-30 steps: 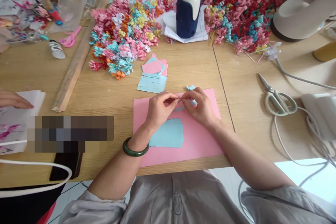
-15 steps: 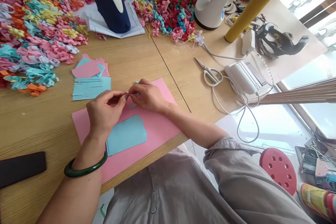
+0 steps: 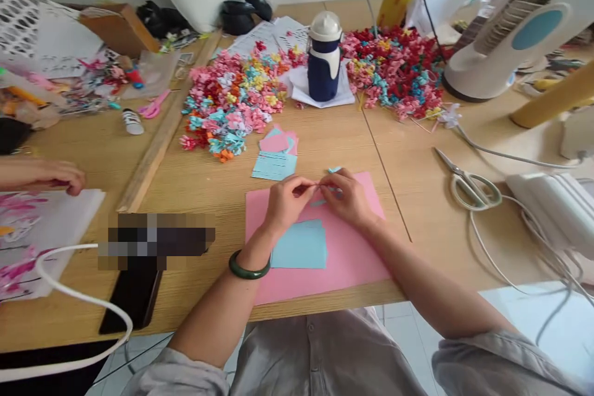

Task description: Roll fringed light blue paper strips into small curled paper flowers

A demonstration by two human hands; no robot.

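Observation:
My left hand (image 3: 288,203) and my right hand (image 3: 347,199) meet above a pink sheet (image 3: 288,288), fingertips pinched together. What lies between them is too small to make out. A bit of light blue material (image 3: 334,169) shows just beyond my right fingers, and a small blue strip (image 3: 318,202) lies on the pink sheet below. Nearer me on that sheet rests a stack of light blue paper (image 3: 301,247). Behind my left hand is a blue piece cut into strips (image 3: 275,166), with pink and blue paper pieces (image 3: 275,143) beside it.
Colourful paper bows (image 3: 236,93) and red-pink ones (image 3: 399,71) lie heaped around a blue bottle (image 3: 323,65). At right are scissors (image 3: 473,189), a white device with cables (image 3: 547,204) and a fan (image 3: 482,68). Leftward are a wooden strip (image 3: 158,151), a phone (image 3: 132,294) and another person's hand (image 3: 60,174).
The head view has swung left and tilted up, bringing the other person's hand and the left of the table into sight. Both my hands keep their pinch over the pink sheet.

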